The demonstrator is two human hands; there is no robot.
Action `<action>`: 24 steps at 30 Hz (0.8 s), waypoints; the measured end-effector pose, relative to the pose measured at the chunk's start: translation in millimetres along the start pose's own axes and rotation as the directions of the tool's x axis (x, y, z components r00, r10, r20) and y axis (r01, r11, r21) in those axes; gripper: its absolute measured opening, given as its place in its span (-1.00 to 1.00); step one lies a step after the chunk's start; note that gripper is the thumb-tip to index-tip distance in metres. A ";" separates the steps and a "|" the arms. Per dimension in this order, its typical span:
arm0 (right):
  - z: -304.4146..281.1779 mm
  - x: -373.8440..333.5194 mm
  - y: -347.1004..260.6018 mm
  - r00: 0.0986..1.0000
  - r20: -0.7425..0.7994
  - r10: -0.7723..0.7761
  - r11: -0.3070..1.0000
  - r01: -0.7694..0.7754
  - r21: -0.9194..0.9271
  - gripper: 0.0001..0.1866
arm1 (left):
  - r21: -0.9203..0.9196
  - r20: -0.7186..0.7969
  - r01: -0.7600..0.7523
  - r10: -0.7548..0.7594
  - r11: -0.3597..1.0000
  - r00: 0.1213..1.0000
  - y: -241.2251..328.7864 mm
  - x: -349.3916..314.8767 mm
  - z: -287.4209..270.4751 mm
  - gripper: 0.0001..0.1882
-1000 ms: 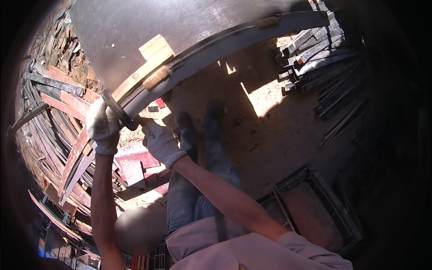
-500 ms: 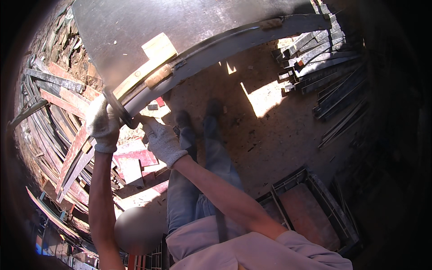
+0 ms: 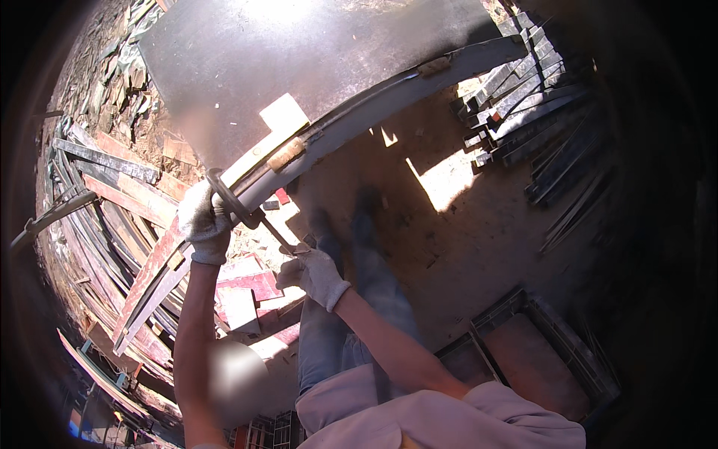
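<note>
My left hand (image 3: 203, 221), in a white knit glove, is closed around a dark metal clamp (image 3: 233, 200). The clamp straddles the near left end of a long curved grey board (image 3: 389, 97) and a pale wooden strip (image 3: 258, 155) lying along it. From the clamp a thin screw rod slants down to my gloved right hand (image 3: 318, 275), whose fingers pinch its lower end. A pale wood block (image 3: 285, 112) lies against the strip, and a smaller wood piece (image 3: 286, 154) sits on the curved board.
A dark flat panel (image 3: 247, 67) extends beyond the curved board. Curved and straight scrap boards (image 3: 120, 217) are heaped at left. Stacked dark bars (image 3: 516, 90) lie at right. Black crates (image 3: 516, 322) stand lower right, and red offcuts (image 3: 250, 284) lie below my hands.
My right hand has moved down and right, away from the left hand, exposing the clamp's rod. My left hand stays on the clamp. The whole view has shifted slightly.
</note>
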State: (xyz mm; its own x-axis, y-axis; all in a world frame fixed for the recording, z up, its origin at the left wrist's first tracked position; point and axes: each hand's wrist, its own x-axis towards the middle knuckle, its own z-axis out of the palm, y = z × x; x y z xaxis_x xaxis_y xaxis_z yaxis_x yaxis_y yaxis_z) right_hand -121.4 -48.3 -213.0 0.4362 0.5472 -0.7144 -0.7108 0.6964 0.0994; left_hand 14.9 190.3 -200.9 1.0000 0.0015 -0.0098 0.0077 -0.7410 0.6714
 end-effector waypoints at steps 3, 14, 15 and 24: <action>-2.7 -3.3 17.9 0.742 0.143 -0.655 0.371 0.480 -0.795 -0.57 | -0.069 0.018 -0.010 0.011 0.998 1.000 -6.0 2.2 7.8 -0.60; -9.3 18.8 14.5 0.885 -0.100 -0.455 0.654 0.256 -0.712 -0.48 | -0.079 0.071 0.073 -0.067 0.994 0.995 58.6 11.0 -5.2 -0.49; -5.9 16.6 20.7 0.710 0.098 -0.697 0.375 0.478 -0.794 -0.48 | 0.075 0.087 0.055 -0.062 0.996 0.994 74.1 9.3 -16.4 -0.47; 7.2 32.0 23.5 0.953 0.300 -0.029 0.928 -0.086 0.364 -0.54 | 0.325 -0.061 -0.219 0.252 0.920 0.966 27.3 21.1 -2.8 -0.38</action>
State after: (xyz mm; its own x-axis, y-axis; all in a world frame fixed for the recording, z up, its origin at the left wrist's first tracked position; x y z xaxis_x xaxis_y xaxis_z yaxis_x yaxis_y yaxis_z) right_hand -120.1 -11.1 -228.5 0.6023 0.6407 -0.4762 -0.4960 0.7678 0.4056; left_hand 36.3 171.9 -180.8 0.9682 -0.1442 0.2046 -0.2143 -0.9002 0.3792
